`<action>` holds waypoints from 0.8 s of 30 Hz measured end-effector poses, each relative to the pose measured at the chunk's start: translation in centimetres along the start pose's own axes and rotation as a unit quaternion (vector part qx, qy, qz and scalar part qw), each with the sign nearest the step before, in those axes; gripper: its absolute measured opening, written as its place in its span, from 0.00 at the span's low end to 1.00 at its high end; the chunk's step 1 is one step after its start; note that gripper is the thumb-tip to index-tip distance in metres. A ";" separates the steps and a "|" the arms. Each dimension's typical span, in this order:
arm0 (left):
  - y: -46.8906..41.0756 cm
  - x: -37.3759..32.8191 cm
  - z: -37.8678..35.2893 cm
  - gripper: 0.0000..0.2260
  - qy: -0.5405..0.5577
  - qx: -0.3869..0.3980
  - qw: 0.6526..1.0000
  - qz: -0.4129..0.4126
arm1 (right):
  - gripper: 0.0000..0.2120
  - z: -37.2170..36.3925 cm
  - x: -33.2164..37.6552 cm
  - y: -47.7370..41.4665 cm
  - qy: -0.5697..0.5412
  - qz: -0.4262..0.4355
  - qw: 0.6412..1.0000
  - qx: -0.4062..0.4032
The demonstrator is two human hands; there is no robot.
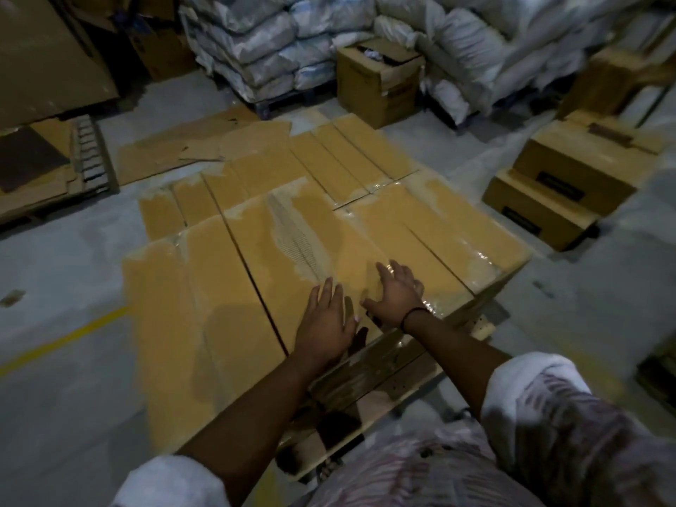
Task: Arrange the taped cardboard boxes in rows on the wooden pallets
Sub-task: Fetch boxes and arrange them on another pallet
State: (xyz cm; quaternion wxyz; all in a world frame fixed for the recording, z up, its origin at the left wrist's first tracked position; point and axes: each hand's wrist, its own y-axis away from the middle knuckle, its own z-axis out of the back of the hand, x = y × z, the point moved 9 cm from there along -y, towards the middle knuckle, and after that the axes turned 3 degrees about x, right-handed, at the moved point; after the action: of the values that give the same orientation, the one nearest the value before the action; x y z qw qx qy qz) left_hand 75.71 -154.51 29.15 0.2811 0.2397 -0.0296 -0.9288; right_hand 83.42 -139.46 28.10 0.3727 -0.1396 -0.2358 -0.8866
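Note:
Several taped cardboard boxes (pixel 234 287) lie flat in rows on a wooden pallet (pixel 380 375) in the middle of the view. The nearest right box (pixel 450 247) has clear tape shining along its edges. My left hand (pixel 325 323) rests flat on the top of a box near its front edge, fingers straight. My right hand (pixel 397 294) presses flat on the same box top just to the right, fingers spread. A dark band circles my right wrist. Bare pallet slats show in front of the boxes below my arms.
Two stacked printed cartons (pixel 563 184) stand on the floor to the right. An open carton (pixel 376 82) and piled white sacks (pixel 263 49) fill the back. Flattened cardboard (pixel 183 148) lies on the floor behind the pallet, and a yellow floor line (pixel 62 342) runs at left.

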 end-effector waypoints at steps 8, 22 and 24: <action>-9.5 -14.0 -2.0 0.34 0.019 0.028 0.998 -0.051 | 0.40 10.0 -12.1 -0.6 -0.008 -0.032 0.999 -0.043; -22.2 -45.5 -13.6 0.34 0.001 0.108 0.975 -0.194 | 0.38 26.8 -45.5 6.6 -0.037 -0.215 0.968 -0.124; -23.0 -48.3 -15.2 0.34 -0.003 0.119 0.971 -0.207 | 0.37 28.2 -48.3 7.1 -0.047 -0.230 0.963 -0.133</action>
State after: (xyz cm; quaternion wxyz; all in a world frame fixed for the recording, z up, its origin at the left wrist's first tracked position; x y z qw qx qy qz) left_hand 106.23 -108.06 32.05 0.0521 0.2696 -0.0906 -0.9573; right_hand 123.59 -100.37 33.84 0.1256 -0.1718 -0.1587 -0.9641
